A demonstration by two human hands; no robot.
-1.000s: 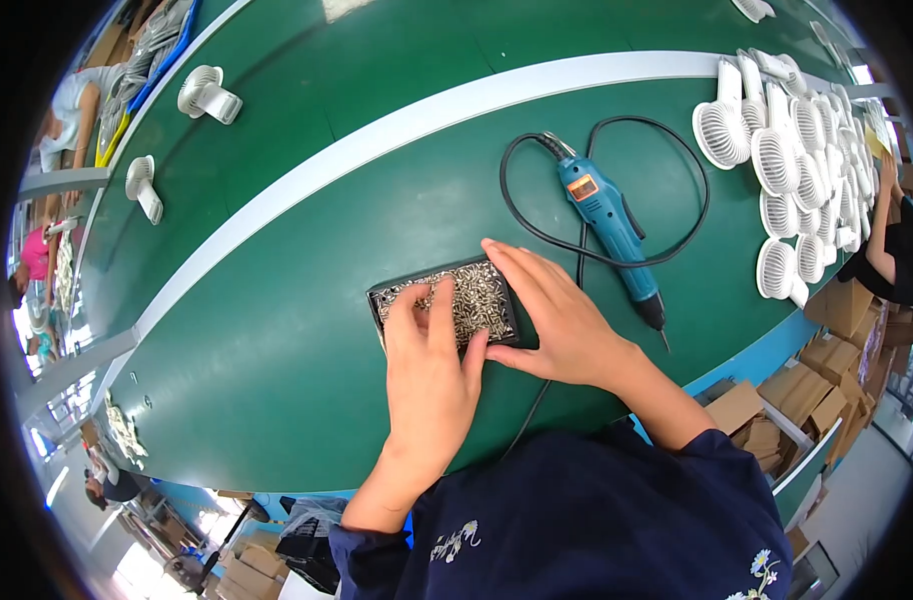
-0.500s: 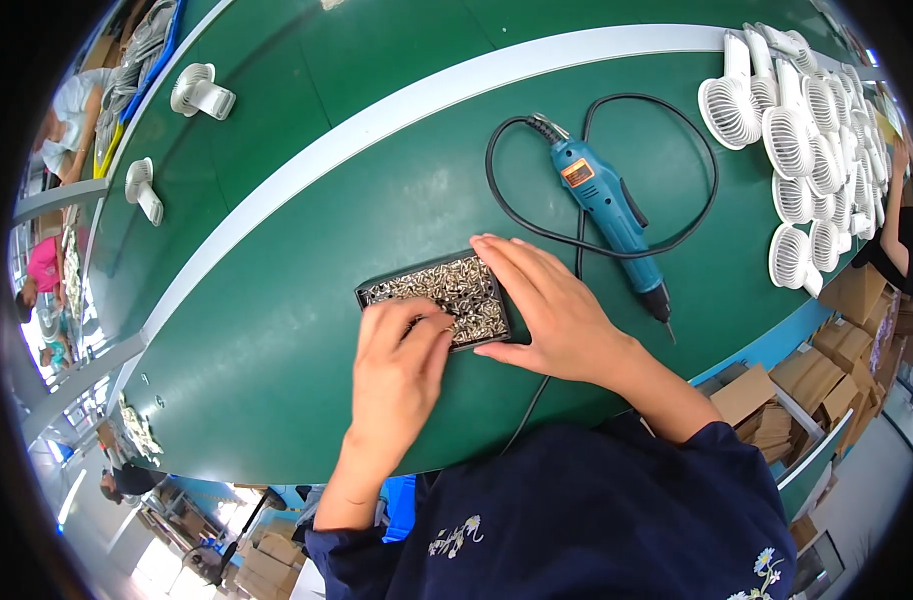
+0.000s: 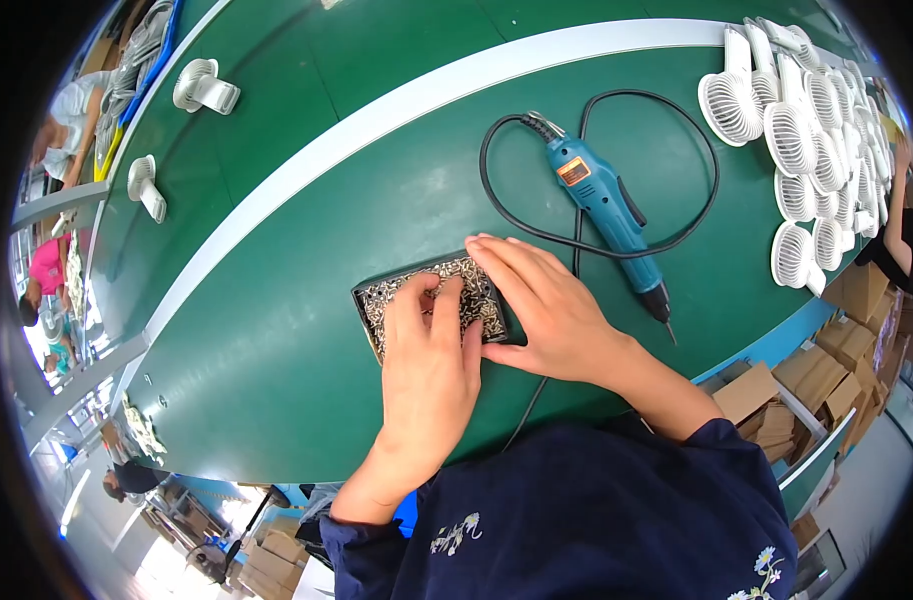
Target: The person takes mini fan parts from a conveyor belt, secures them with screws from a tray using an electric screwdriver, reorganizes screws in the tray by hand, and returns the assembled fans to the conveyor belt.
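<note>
A small dark rectangular tray [image 3: 358,304] full of short silver screws [image 3: 493,318] sits on the green worktable. My left hand [image 3: 425,370] reaches over it with fingers bent and apart, their tips down among the screws. No screw can be made out between those fingers, though the tips are partly hidden. Around the tray's right end is my right hand [image 3: 557,315], its fingers at the far corner and its thumb at the near one, holding it. Beyond that hand lies a teal electric screwdriver [image 3: 605,205], its bit pointing toward me.
The screwdriver's black cable [image 3: 715,170] loops over the table and runs under my right hand. White handheld fans [image 3: 792,140] are heaped at the right edge. Two more fans [image 3: 215,92] lie beyond the white divider strip [image 3: 377,110]. Cardboard boxes [image 3: 812,370] stand at the lower right.
My left hand has shifted right and farther into the tray, and its fingers have spread from a pinch-like pose. My right hand has stayed at the tray's end.
</note>
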